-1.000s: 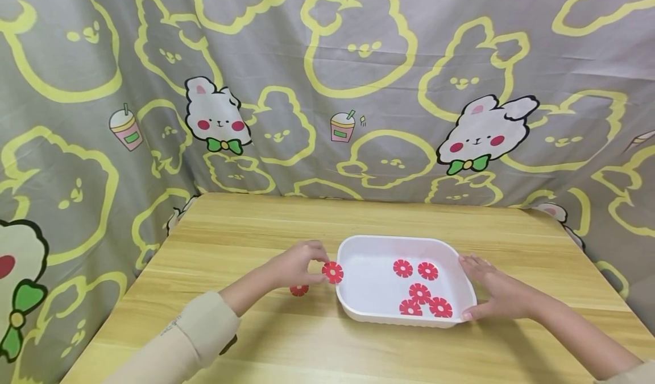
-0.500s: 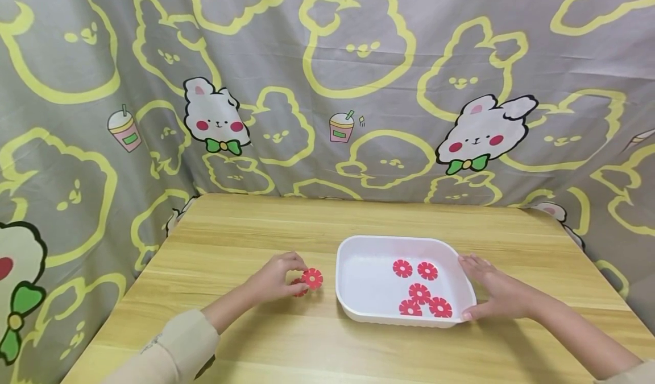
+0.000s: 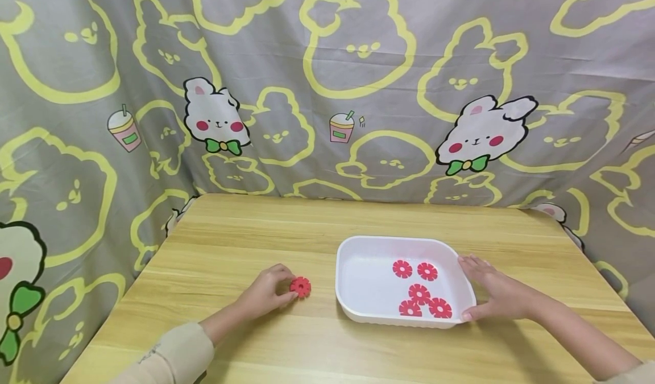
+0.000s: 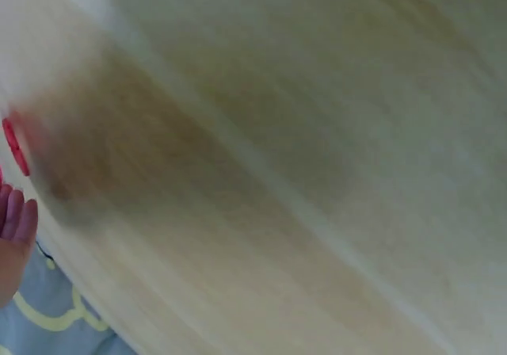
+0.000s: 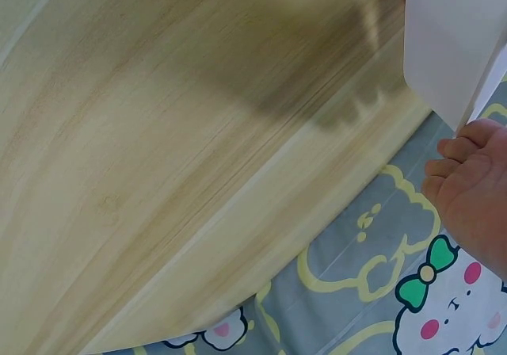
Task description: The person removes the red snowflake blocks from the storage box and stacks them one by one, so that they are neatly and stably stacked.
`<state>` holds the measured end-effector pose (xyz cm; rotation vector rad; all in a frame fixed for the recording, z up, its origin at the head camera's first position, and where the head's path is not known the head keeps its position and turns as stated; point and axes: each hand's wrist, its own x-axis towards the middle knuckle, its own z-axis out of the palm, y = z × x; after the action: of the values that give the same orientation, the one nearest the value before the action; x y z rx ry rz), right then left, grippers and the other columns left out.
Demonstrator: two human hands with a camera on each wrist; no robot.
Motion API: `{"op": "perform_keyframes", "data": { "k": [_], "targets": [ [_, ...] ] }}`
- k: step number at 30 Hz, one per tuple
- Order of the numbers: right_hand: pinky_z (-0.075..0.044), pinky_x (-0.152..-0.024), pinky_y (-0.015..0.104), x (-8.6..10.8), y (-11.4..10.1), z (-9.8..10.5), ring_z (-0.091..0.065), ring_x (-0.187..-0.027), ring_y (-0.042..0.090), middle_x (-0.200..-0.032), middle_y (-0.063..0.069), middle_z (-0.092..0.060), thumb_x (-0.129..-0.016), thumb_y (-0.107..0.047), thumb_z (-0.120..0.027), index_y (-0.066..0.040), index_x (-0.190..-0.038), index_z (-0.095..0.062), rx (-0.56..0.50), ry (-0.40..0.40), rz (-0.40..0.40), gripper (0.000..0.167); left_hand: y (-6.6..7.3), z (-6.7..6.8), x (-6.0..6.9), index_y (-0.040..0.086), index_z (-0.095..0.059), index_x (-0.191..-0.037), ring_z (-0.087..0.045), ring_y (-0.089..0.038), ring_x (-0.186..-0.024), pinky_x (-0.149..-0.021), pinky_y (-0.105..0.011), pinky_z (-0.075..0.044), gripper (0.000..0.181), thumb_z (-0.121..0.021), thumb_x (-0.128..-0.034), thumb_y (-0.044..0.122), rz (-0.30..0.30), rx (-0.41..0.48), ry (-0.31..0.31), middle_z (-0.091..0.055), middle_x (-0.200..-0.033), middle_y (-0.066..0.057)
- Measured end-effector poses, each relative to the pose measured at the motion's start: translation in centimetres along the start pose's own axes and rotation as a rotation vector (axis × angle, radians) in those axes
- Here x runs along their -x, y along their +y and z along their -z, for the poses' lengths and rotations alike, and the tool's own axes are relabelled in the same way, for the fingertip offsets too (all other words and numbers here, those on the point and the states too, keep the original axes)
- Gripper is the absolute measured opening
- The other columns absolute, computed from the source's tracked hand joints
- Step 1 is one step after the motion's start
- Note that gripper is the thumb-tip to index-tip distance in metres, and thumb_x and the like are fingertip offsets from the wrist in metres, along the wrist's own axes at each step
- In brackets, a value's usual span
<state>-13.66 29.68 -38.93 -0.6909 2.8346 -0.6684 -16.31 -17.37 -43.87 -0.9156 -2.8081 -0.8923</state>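
Observation:
My left hand (image 3: 268, 293) pinches a red notched flower disc (image 3: 300, 287) between thumb and fingers, left of the tray. A second red disc seems to lie beneath it, mostly covered. Two red shapes appear at the left wrist view's edge, one a notched disc (image 4: 16, 146) near the fingertips. The white plastic tray (image 3: 365, 281) holds several red flower discs (image 3: 419, 294), gathered towards its right side. My right hand (image 3: 498, 293) grips the tray's right end, fingers along the rim and thumb at the near corner. In the right wrist view, curled fingers touch its edge.
The wooden table (image 3: 245, 224) spreads around the tray. Behind and beside it hangs a grey curtain (image 3: 286, 42) with yellow outlines and white rabbits.
From the tray's left rim, my left hand has moved left and down with its red disc, onto the disc lying on the table. The right hand and tray have stayed put.

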Motion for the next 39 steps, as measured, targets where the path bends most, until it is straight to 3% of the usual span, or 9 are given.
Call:
{"op": "perform_keyframes", "data": {
  "k": [7, 13, 31, 39],
  "targets": [
    [-0.024, -0.095, 0.071, 0.1, -0.1, 0.0, -0.021, -0.127, 0.060, -0.141, 0.035, -0.031, -0.062, -0.046, -0.080, 0.017, -0.135, -0.030, 0.005, 0.000, 0.004, 0.109, -0.3, -0.5, 0.2, 0.000, -0.067, -0.097, -0.058, -0.014, -0.084, -0.074, -0.024, -0.053, 0.022, -0.072, -0.0784, 0.011, 0.039, 0.023, 0.041, -0.062, -0.093, -0.004],
    [-0.024, -0.095, 0.071, 0.1, -0.1, 0.0, -0.021, -0.127, 0.060, -0.141, 0.035, -0.030, -0.062, -0.047, -0.080, 0.017, -0.135, -0.030, 0.001, 0.000, 0.001, 0.109, -0.8, -0.9, 0.2, 0.000, -0.068, -0.095, -0.057, -0.011, -0.080, -0.071, -0.023, -0.052, 0.021, -0.073, -0.0771, 0.010, 0.028, 0.004, 0.067, -0.061, -0.091, -0.003],
    [-0.023, -0.095, 0.071, 0.1, -0.1, 0.1, -0.021, -0.127, 0.060, -0.141, 0.035, -0.030, -0.062, -0.046, -0.080, 0.017, -0.135, -0.030, 0.001, 0.000, -0.003, 0.109, -1.0, -1.0, 0.1, 0.000, -0.069, -0.094, -0.058, -0.012, -0.081, -0.072, -0.024, -0.053, 0.023, -0.074, -0.0766, 0.013, 0.002, -0.038, 0.071, -0.062, -0.090, -0.003],
    [-0.020, -0.097, 0.070, 0.1, -0.1, 0.1, -0.021, -0.127, 0.060, -0.142, 0.035, -0.029, -0.062, -0.046, -0.079, 0.018, -0.135, -0.029, -0.006, 0.005, 0.006, 0.109, -1.1, -0.9, 0.3, 0.000, -0.068, -0.095, -0.057, -0.011, -0.082, -0.072, -0.024, -0.053, 0.025, -0.074, -0.0771, 0.016, 0.018, -0.026, 0.065, -0.062, -0.091, -0.003]
  ]
}}
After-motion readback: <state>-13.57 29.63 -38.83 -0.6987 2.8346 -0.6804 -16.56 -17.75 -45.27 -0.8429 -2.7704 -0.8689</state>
